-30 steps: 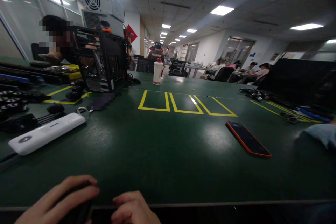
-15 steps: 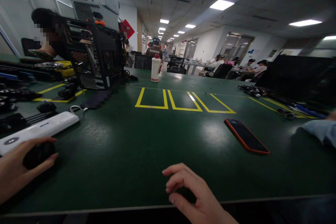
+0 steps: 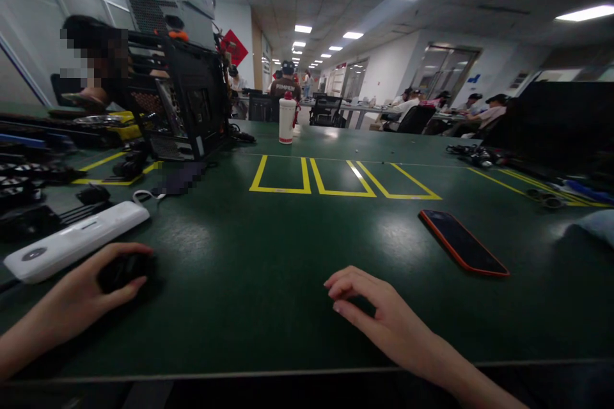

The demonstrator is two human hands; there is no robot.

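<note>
At the left, my left hand (image 3: 103, 287) is closed around a small black rounded object (image 3: 125, 270), about the size of a computer mouse; its exact kind is hard to make out. Thumb and fingers grip it from either side, low over the green table (image 3: 249, 268). Just behind that hand lies a long white power strip (image 3: 91, 230) with a white cord. Right of the middle, my right hand (image 3: 371, 303) hovers low at the table with loosely curled fingers, thumb apart, nothing between them. Farther right lies a dark-screened phone (image 3: 463, 243) in an orange case.
Yellow tape outlines (image 3: 288, 190) mark the table's middle. A white bottle (image 3: 286, 120) with a red lid stands behind them. An open black computer case (image 3: 192, 99) and cables crowd the left. A dark monitor (image 3: 556, 121) stands at right, near a blue-grey sleeve (image 3: 597, 225).
My left hand has moved right and slightly up, carrying the black object away from the power strip. My right hand has shifted right and farther forward over the table. The view has turned slightly.
</note>
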